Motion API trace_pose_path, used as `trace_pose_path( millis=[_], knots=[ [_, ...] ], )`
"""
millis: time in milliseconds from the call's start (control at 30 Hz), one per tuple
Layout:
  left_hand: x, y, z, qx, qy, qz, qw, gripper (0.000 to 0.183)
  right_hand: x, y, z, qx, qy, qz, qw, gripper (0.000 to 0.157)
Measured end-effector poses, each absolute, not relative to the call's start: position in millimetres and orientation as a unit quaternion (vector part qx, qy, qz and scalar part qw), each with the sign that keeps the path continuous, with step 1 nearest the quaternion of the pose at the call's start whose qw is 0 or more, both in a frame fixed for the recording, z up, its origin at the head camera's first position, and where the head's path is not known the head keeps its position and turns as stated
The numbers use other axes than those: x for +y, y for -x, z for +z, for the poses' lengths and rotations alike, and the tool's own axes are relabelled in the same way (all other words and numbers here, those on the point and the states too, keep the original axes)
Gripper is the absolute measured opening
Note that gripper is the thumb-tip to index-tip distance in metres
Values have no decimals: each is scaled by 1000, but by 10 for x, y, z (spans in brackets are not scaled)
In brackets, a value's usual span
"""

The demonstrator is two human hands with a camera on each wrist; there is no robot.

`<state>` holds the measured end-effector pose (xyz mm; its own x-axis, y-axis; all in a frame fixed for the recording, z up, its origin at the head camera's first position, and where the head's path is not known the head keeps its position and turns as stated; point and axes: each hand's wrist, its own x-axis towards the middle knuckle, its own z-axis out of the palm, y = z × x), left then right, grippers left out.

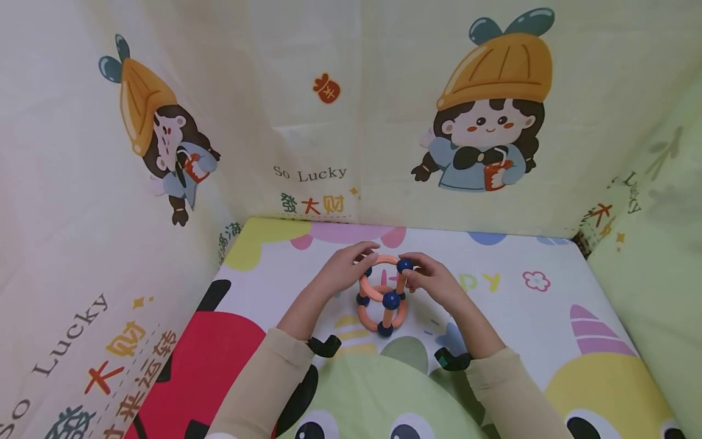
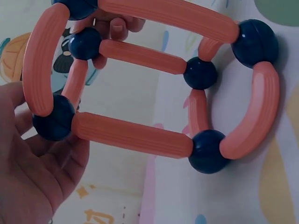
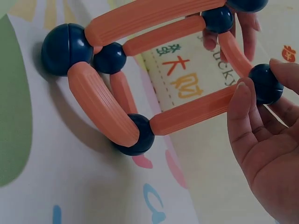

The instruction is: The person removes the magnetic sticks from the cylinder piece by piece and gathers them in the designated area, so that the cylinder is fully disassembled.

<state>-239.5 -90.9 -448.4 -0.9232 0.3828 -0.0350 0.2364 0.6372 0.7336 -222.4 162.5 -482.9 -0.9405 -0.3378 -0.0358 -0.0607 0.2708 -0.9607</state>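
Observation:
A toy frame of orange rods and dark blue balls (image 1: 391, 300) stands upright on the printed tabletop. Curved rods form a ring at the top and another at the base, and straight rods (image 3: 196, 111) join them. At its upper left, my left hand (image 1: 345, 268) holds a top ball (image 2: 53, 117), its fingers partly hidden behind that ball. My right hand (image 1: 436, 280) pinches another top ball (image 3: 266, 84) between thumb and fingers. The lower ring (image 2: 264, 112) rests on the table side, away from both hands.
The table (image 1: 329, 244) carries a bright cartoon print. Pale cloth walls (image 1: 384, 152) with printed figures and lettering rise behind it and at both sides. Each wrist wears a black band, the left band (image 1: 325, 346) and the right band (image 1: 453, 360).

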Motion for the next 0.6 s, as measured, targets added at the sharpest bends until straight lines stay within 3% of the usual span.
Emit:
trace_pose_path(
  millis=[233, 600],
  knots=[
    [-825, 2466, -4499, 899, -162, 388, 125, 39, 1606, 2207, -4811, 777, 124, -604, 126, 43],
    [-768, 2504, -4530, 896, -144, 402, 121, 31, 1601, 2209, -4781, 777, 126, -601, 135, 42]
  ],
)
